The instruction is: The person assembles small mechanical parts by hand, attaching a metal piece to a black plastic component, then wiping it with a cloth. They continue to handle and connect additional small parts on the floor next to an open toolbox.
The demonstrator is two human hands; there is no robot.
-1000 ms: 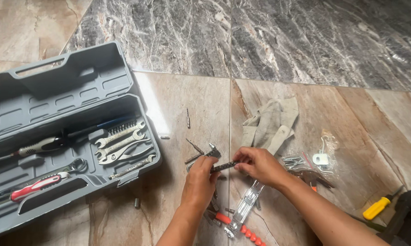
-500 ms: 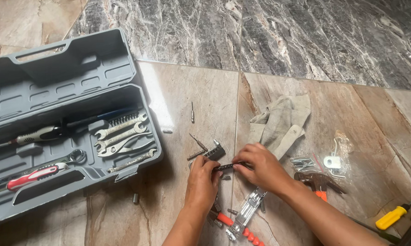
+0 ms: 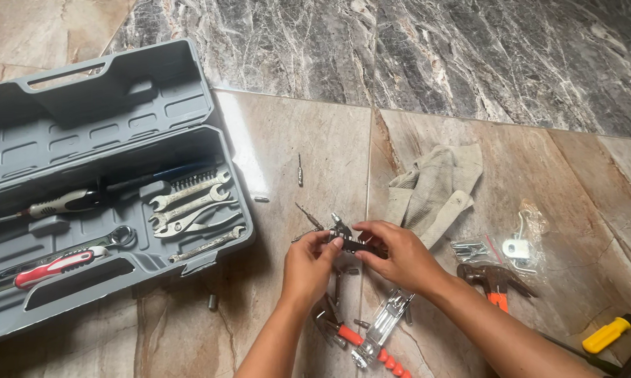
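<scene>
My left hand (image 3: 310, 264) and my right hand (image 3: 396, 256) meet over the tiled floor and both grip a small dark metal tool piece (image 3: 348, 240) between their fingertips. Under my hands lie orange-handled pliers (image 3: 343, 334) and a shiny metal tool (image 3: 383, 325) with red grip beads. A few drill bits (image 3: 307, 215) lie just beyond my left hand's fingers.
An open grey toolbox (image 3: 105, 182) at the left holds wrenches (image 3: 189, 203), a screwdriver (image 3: 63, 201) and a red-handled tool (image 3: 53, 266). A beige cloth (image 3: 434, 185), a hammer (image 3: 495, 278), a plastic bag of small parts (image 3: 518, 245) and a yellow-handled screwdriver (image 3: 608, 334) lie at the right.
The view has shifted slightly, so everything sits a little lower and further right. My hands stay together on the small metal piece.
</scene>
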